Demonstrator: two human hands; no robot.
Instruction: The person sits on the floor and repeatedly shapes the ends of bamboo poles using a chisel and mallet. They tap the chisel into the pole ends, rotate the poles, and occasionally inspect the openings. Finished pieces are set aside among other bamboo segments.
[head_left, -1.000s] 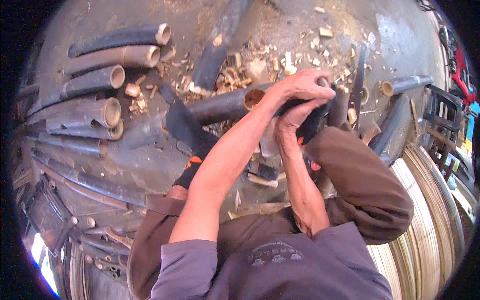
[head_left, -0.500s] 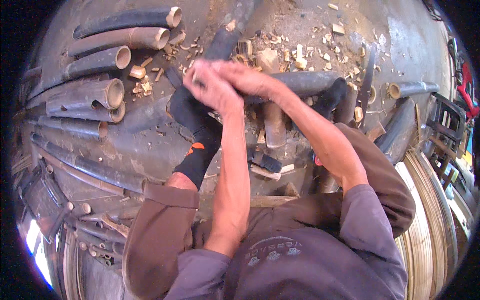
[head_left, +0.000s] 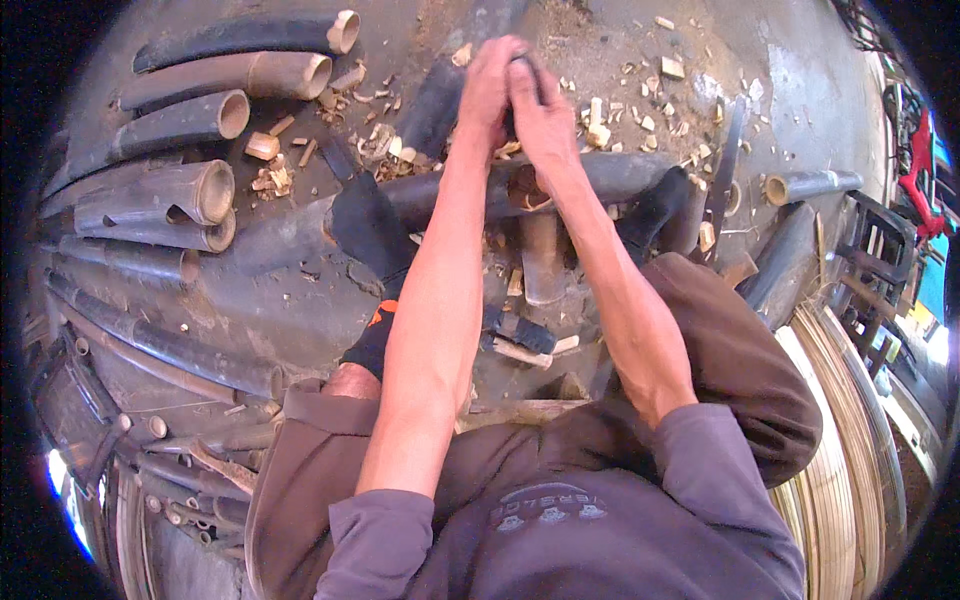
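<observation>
The left hand (head_left: 492, 85) and right hand (head_left: 540, 110) were closed side by side around a dark handle (head_left: 522, 64), mostly hidden by the fingers; it was raised above a grey-brown bamboo pole (head_left: 610, 175) lying across the chip-strewn floor (head_left: 640, 60).

Bare concrete floor (head_left: 800, 90) lies open at the upper right of the frame, dotted only with wood chips (head_left: 640, 110). The upper left is blocked by stacked bamboo tubes (head_left: 190, 120). At centre, a dark bamboo pole (head_left: 600, 175) crosses under both hands, and bamboo strips (head_left: 840, 440) crowd the right edge.
</observation>
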